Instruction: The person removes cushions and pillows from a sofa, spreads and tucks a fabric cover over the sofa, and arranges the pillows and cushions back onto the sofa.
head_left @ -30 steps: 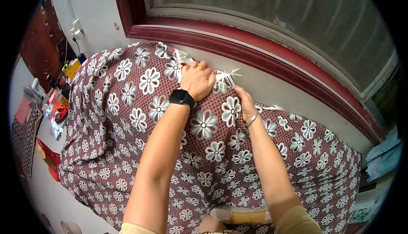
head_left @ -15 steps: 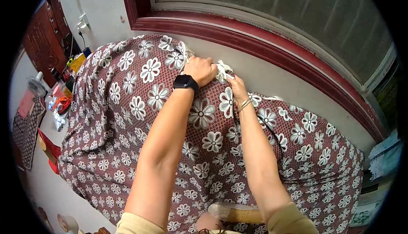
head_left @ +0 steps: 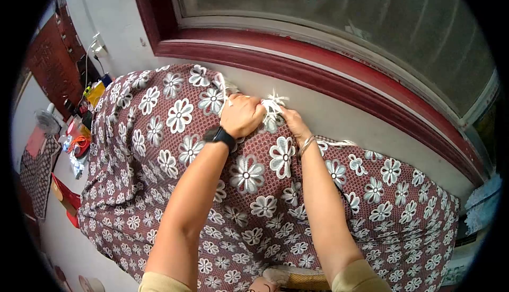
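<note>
A large maroon cloth (head_left: 180, 116) with white and grey flowers drapes over something bulky and hidden, along the wall below the window. My left hand (head_left: 243, 116), with a black watch on its wrist, is closed on the cloth's far edge. Just to its right, my right hand (head_left: 296, 124), wearing a bracelet, pinches the same edge. White fringe (head_left: 273, 102) sticks up between the two hands. Below my arms the cloth hangs in folds and spreads widely to both sides.
A dark red window frame (head_left: 297, 72) runs above the cloth. At left are a small fan (head_left: 46, 121), a tangle of orange cord (head_left: 79, 144), a red bag (head_left: 66, 194) and a wall socket (head_left: 99, 44). Light blue fabric (head_left: 483, 202) hangs at the right.
The view has tilted up, so the cloth and both hands appear lower in it. Both hands keep their hold on the fringed edge, close together.
</note>
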Demonstrator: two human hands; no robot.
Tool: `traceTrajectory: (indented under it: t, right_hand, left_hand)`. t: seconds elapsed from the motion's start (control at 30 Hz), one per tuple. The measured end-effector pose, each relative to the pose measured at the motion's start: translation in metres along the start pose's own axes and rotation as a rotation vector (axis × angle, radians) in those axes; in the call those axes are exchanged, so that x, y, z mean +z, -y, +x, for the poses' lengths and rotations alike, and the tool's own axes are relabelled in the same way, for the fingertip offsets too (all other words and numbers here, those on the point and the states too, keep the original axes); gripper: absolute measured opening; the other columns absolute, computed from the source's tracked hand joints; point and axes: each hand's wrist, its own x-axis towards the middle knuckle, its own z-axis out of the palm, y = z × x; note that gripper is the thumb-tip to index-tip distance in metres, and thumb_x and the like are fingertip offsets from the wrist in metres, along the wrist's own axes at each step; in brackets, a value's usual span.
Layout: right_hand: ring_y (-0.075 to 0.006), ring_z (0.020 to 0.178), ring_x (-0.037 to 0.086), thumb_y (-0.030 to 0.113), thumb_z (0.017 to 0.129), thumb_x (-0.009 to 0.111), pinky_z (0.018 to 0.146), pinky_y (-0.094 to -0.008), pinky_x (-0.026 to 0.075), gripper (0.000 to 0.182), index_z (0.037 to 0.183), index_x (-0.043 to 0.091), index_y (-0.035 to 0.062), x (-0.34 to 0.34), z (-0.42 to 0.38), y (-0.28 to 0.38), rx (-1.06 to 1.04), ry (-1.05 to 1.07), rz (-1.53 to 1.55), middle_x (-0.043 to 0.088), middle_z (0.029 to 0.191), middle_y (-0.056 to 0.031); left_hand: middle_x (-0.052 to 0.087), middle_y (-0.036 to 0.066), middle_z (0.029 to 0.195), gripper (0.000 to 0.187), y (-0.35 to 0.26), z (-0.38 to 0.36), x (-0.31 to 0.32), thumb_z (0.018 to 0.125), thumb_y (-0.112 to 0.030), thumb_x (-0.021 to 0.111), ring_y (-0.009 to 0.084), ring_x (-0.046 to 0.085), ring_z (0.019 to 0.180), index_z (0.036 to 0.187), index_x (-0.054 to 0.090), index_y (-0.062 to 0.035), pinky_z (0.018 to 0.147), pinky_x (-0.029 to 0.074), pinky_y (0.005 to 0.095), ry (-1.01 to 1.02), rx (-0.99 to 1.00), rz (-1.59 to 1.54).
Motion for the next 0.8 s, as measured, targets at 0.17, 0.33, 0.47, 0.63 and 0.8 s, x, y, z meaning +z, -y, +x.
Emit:
traceTrajectory:
  t: [0.17, 0.33, 0.47, 0.63, 0.8]
  right_hand:
    - [-0.0109, 0.080, 0.053, 0.019, 0.086, 0.051, 0.073, -0.0278, 0.043, 0.027, 0.094, 0.064, -0.0034, -0.008, 0.004, -0.023, -0.166, -0.048, -0.122, 0.063, 0.087, -0.0030]
    - [-0.0113, 0.083, 0.053, 0.010, 0.081, 0.051, 0.076, -0.0295, 0.043, 0.025, 0.099, 0.060, -0.0049, 0.002, -0.027, -0.033, -0.442, -0.150, -0.257, 0.062, 0.094, -0.0068]
    - [-0.0109, 0.083, 0.053, 0.003, 0.079, 0.052, 0.076, -0.0269, 0.042, 0.024, 0.100, 0.058, -0.0050, 0.008, -0.030, -0.013, -0.337, -0.087, -0.018, 0.062, 0.091, -0.0060]
    - [-0.0289, 0.098, 0.056, 0.036, 0.071, 0.069, 0.085, -0.0352, 0.043, 0.060, 0.115, 0.050, -0.0007, 0.007, -0.057, 0.059, -0.135, -0.150, -0.741, 0.059, 0.108, -0.0181]
    - [-0.0353, 0.088, 0.061, 0.044, 0.068, 0.071, 0.077, -0.0418, 0.048, 0.055, 0.106, 0.059, 0.0076, 0.002, -0.086, 0.106, 0.017, 0.044, -1.112, 0.064, 0.091, -0.0196]
  left_hand:
    - [0.061, 0.022, 0.070, 0.030, -0.009, 0.002, -0.007, 0.080, -0.023, 0.042, 0.0391, 0.061, 0.067, 0.068, 0.061, -0.0035, 0.070, 0.047, 0.0482, 0.093, 0.014, 0.239]
    - [0.058, 0.021, 0.061, 0.029, -0.024, -0.021, -0.011, 0.075, -0.020, 0.044, 0.0372, 0.057, 0.056, 0.057, 0.057, -0.0011, 0.067, 0.047, 0.0462, -0.084, 0.086, 0.092]
    - [0.056, 0.019, 0.059, 0.026, -0.019, -0.012, -0.001, 0.073, -0.019, 0.044, 0.0342, 0.056, 0.062, 0.058, 0.057, -0.0014, 0.073, 0.042, 0.0422, -0.190, 0.018, 0.016]
    - [0.054, 0.017, 0.113, 0.032, -0.011, -0.016, -0.012, 0.083, -0.017, 0.049, 0.0309, 0.050, 0.107, 0.111, 0.051, -0.0028, 0.092, 0.035, 0.0428, -0.259, 0.162, -0.130]
    - [0.052, 0.024, 0.109, 0.061, 0.047, -0.043, -0.093, 0.077, -0.038, 0.066, 0.0358, 0.051, 0.102, 0.113, 0.045, 0.0072, 0.089, 0.043, 0.0424, -0.438, -0.305, 0.325]
